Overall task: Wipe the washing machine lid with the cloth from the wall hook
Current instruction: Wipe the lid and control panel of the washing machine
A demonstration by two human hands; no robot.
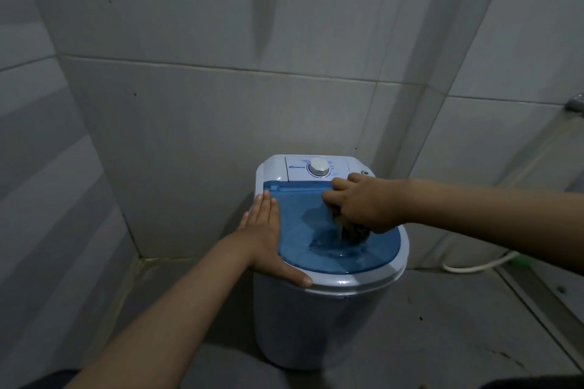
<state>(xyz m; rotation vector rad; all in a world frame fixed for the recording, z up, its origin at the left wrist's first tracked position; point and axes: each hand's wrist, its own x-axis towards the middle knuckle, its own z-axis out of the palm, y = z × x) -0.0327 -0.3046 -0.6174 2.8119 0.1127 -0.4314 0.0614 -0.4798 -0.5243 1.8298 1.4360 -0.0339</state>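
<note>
A small white washing machine (319, 322) stands in a tiled corner, topped by a translucent blue lid (303, 224). My right hand (363, 205) presses a dark bunched cloth (354, 230) onto the right half of the lid, its fingers closed over the cloth, which is mostly hidden under the palm. My left hand (268, 237) lies flat with fingers together on the machine's left rim, thumb along the front edge, holding nothing.
A white control panel with a round dial (318, 168) sits behind the lid. Grey tiled walls close in behind and on the left. A white hose (474, 267) lies on the floor to the right. A metal fitting (575, 104) sticks out of the right wall.
</note>
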